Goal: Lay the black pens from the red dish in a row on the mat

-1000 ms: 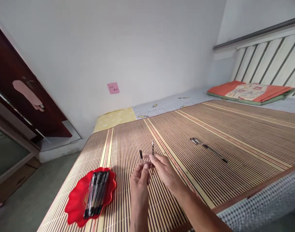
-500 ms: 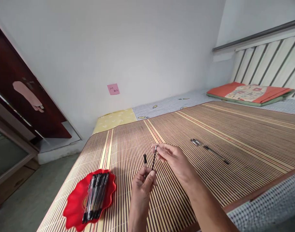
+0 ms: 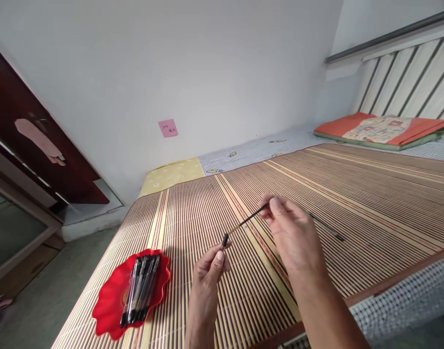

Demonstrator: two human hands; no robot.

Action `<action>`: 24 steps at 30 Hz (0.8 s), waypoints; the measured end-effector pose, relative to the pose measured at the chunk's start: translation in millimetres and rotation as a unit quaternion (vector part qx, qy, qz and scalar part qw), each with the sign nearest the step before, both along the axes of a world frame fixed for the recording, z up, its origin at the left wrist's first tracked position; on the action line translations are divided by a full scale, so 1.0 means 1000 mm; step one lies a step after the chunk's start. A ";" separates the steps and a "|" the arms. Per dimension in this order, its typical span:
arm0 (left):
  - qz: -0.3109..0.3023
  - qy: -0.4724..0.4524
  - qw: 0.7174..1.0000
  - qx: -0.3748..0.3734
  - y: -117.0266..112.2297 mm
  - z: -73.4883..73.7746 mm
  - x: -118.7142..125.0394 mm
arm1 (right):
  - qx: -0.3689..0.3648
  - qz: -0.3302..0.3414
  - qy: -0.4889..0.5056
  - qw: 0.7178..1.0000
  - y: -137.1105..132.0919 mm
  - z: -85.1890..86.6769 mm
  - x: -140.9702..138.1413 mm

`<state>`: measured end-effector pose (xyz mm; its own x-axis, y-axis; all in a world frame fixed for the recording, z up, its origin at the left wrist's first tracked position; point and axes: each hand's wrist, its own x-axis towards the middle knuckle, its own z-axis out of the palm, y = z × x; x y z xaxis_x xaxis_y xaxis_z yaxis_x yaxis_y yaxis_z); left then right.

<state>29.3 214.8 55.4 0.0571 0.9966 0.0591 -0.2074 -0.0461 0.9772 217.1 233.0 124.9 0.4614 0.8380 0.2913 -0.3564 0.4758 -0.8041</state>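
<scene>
My left hand [image 3: 209,271] is closed on a pen barrel [image 3: 225,240], pinched between thumb and fingers, its black end pointing up. My right hand [image 3: 293,228], higher and to the right, pinches the far end of a thin dark pen refill [image 3: 254,213]. The refill slants down to the left, and its paler end meets or nearly meets the barrel's top; I cannot tell if it is inside. A slim pen part [image 3: 327,227] lies on the striped mat [image 3: 193,213], partly behind my right hand.
A red scalloped plate [image 3: 107,305] holding several black-capped clear pens [image 3: 140,291] rests on the mat at left. Folded orange and floral bedding [image 3: 382,130] lies at the far right by the white headboard [image 3: 407,72]. A pink note [image 3: 167,128] is on the wall.
My right hand has moved right, turning the refill from near upright beside the barrel to a slant. The refill's lower end has left my left hand's fingers and is at the barrel's top.
</scene>
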 end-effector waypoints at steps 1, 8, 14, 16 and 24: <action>-0.001 0.001 1.000 0.000 0.000 -0.002 -0.001 | 0.012 -0.022 0.002 1.000 -0.003 0.004 0.000; 0.011 0.016 1.000 0.015 0.002 -0.005 -0.003 | 0.013 -0.042 -0.068 0.997 -0.009 0.004 0.004; 0.012 0.041 0.999 0.011 0.001 -0.003 -0.002 | -0.001 -0.033 -0.104 0.994 -0.008 0.000 0.004; 0.010 0.042 0.999 0.009 0.000 -0.003 -0.003 | -0.001 -0.033 -0.099 0.995 -0.008 0.001 0.005; 0.009 0.053 0.998 0.016 -0.002 -0.001 -0.003 | 0.006 -0.036 -0.092 0.995 -0.008 0.002 0.007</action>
<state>26.3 213.2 54.9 0.0463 0.9953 0.0850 -0.1015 -0.0800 0.9916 224.5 225.3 126.8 0.4586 0.8001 0.3867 -0.1675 0.5052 -0.8466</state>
